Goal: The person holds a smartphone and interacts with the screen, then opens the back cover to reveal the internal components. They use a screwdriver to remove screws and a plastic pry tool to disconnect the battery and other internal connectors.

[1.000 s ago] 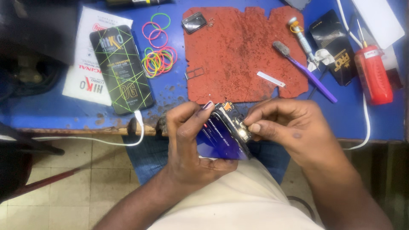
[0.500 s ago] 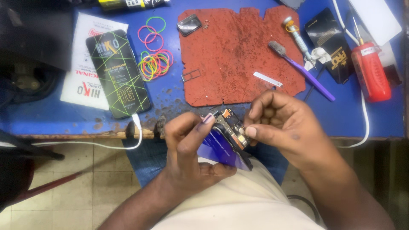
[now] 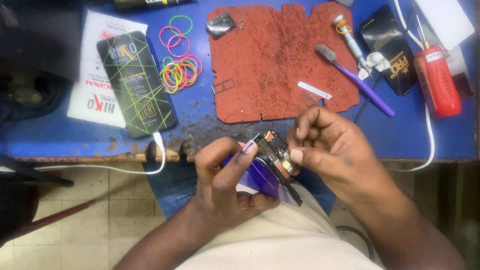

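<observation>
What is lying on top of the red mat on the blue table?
On the red mat lie a small white strip, the bristle end of a purple toothbrush and a small dark square part. The right hand covers its lower right edge.

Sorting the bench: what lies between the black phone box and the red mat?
In the head view, a pile of coloured rubber bands lies between the black phone box and the red mat.

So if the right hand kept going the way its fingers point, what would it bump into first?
The right hand points leftward, so it would first meet the opened phone it already touches, then likely the left hand behind it.
</observation>
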